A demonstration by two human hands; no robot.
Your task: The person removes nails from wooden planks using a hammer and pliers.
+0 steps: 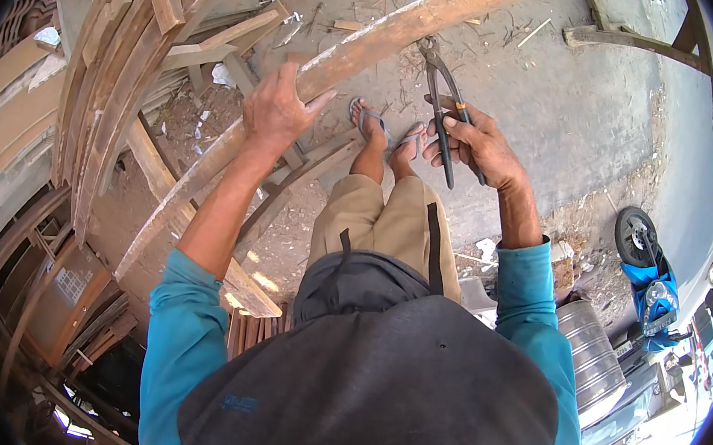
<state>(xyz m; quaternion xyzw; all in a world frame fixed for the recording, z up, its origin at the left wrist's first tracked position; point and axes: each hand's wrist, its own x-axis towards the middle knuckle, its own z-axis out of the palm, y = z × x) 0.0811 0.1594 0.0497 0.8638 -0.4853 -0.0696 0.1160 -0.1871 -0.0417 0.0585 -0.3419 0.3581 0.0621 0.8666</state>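
A long wooden beam with a whitish edge runs from the lower left to the top of the view. My left hand lies over the beam, its thumb stretched out to the right and its fingers on the wood. In my right hand are long-handled metal pincers with dark handles and an orange band. Their jaws point up and touch or nearly touch the lower edge of the beam; which of the two, I cannot tell. The handles are a little apart.
Curved planks are stacked at the left. Beneath the beam lie more wood pieces, near my sandalled feet. A wooden frame stands at the top right. At the right are a metal drum and a blue motorbike.
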